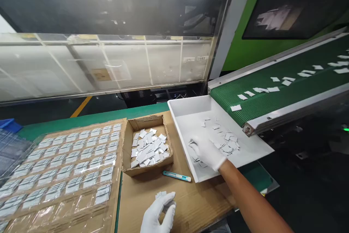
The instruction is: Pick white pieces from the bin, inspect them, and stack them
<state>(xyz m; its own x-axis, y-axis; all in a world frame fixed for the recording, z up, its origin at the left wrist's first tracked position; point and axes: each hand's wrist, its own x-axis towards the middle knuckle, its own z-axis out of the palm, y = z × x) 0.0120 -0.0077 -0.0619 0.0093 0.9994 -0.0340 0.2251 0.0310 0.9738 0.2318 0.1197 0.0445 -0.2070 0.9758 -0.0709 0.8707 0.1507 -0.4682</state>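
White plastic chips lie just right of the right hand, its fingers spread flat in the tray; the left hand pinches a small stack.

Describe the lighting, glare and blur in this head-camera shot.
Head view: a bright strip of light burns out at the top edge; hazy glare washes over the clear panel; the white tray is nearly blown out, so the gloved right hand blends into it; the gloved left hand looks slightly soft; the conveyor belt bows from lens distortion; the lower right corner falls dark.
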